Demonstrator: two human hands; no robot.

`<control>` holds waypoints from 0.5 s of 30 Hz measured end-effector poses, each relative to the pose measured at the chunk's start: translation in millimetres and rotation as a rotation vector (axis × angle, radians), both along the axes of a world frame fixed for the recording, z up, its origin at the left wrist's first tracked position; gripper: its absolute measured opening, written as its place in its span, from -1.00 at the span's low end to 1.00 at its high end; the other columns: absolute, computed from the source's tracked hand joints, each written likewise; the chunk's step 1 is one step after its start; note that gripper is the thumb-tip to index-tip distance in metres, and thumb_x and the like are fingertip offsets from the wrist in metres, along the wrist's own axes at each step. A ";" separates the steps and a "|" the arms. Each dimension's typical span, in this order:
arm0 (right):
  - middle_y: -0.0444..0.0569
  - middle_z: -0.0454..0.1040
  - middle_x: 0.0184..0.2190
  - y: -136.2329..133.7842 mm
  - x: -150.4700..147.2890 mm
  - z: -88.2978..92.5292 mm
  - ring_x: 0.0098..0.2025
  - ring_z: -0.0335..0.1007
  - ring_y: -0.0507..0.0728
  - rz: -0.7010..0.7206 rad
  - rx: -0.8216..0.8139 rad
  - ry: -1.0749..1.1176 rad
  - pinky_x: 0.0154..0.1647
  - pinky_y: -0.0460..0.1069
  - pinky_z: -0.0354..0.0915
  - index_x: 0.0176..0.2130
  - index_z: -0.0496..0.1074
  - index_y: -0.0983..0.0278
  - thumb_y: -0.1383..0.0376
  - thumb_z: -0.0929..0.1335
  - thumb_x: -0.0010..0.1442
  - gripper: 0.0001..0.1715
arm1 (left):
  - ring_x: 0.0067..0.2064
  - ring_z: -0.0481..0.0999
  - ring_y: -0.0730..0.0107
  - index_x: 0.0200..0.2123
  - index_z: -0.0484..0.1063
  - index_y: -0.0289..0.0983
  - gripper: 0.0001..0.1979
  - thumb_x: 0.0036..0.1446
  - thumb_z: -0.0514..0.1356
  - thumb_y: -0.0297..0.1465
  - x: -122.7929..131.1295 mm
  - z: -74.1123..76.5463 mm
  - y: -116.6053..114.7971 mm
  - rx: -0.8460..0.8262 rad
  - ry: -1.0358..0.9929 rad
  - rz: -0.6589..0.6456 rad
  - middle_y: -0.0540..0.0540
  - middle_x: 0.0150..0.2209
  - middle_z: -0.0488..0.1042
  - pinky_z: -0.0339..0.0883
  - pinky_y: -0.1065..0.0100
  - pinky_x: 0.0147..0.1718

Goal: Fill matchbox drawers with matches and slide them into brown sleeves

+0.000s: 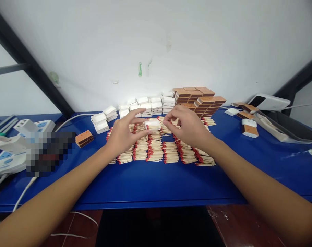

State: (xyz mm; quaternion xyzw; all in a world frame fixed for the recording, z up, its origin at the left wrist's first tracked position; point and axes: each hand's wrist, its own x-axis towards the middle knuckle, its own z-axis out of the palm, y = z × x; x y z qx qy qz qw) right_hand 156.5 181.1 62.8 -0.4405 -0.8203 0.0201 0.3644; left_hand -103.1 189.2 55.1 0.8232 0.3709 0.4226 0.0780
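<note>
A small white matchbox tray (153,125) sits over the matches, with a red-tipped match visible inside at its left end. My left hand (123,132) has its thumb at the tray's near left edge and its fingers curled around the left side, gripping it. Just right of the tray, my right hand (185,125) is closed in a pinch; whatever its fingertips hold, if anything, is too small to make out. Beneath both hands lie rows of red-headed matches (154,151) in several columns, partly covered by the hands.
White empty trays (145,109) are stacked along the wall, beside a pile of brown matchboxes (197,99). Two brown boxes (84,138) lie at left near power strips (9,159). At right are loose matchboxes (250,130), a white device (269,102) and a dark pouch (292,125).
</note>
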 end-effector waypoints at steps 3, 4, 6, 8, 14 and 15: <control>0.02 0.51 -0.35 5.1 5.7 -1.7 -0.20 0.41 0.22 0.015 -0.165 -0.191 -0.19 0.09 0.24 -0.36 0.55 0.23 0.30 0.43 0.33 -0.81 | 0.09 0.72 0.09 0.28 0.42 -0.13 -0.29 0.12 0.56 -0.19 -3.1 -0.2 4.1 0.005 0.014 0.031 -0.07 -0.05 0.74 0.57 0.16 0.08; 0.01 0.52 -0.35 6.4 6.9 -3.1 -0.22 0.41 0.21 0.029 -0.208 -0.238 -0.21 0.08 0.22 -0.38 0.55 0.23 0.31 0.43 0.32 -0.80 | 0.08 0.72 0.09 0.28 0.42 -0.13 -0.29 0.12 0.56 -0.20 -3.8 -0.3 5.0 0.006 0.020 0.038 -0.07 -0.05 0.74 0.57 0.15 0.08; 0.01 0.53 -0.37 8.4 7.9 -6.2 -0.25 0.41 0.19 0.041 -0.255 -0.287 -0.24 0.07 0.20 -0.40 0.55 0.23 0.33 0.43 0.29 -0.80 | 0.09 0.72 0.08 0.28 0.42 -0.12 -0.30 0.13 0.56 -0.21 -4.4 -0.4 6.1 0.004 0.031 0.044 -0.08 -0.04 0.74 0.57 0.14 0.07; 0.00 0.52 -0.37 9.8 7.6 -9.0 -0.25 0.40 0.19 0.036 -0.268 -0.306 -0.25 0.07 0.19 -0.42 0.54 0.22 0.36 0.43 0.28 -0.79 | 0.08 0.72 0.08 0.28 0.41 -0.13 -0.29 0.13 0.56 -0.22 -4.4 -0.6 6.4 0.005 0.035 0.041 -0.08 -0.04 0.73 0.56 0.15 0.07; 0.01 0.51 -0.37 11.2 7.3 -12.6 -0.19 0.40 0.23 0.029 -0.301 -0.360 -0.22 0.08 0.21 -0.46 0.44 0.21 0.37 0.38 0.29 -0.73 | 0.06 0.72 0.10 0.28 0.40 -0.11 -0.30 0.15 0.54 -0.16 -4.4 -2.8 6.3 0.004 0.074 0.048 -0.05 -0.04 0.74 0.53 0.15 0.08; 0.01 0.51 -0.36 11.1 8.1 -12.5 -0.19 0.40 0.23 0.029 -0.305 -0.366 -0.21 0.08 0.22 -0.45 0.43 0.21 0.38 0.38 0.29 -0.75 | 0.07 0.72 0.10 0.29 0.40 -0.11 -0.30 0.16 0.53 -0.15 -4.6 -3.1 6.4 0.005 0.078 0.045 -0.04 -0.04 0.74 0.53 0.14 0.09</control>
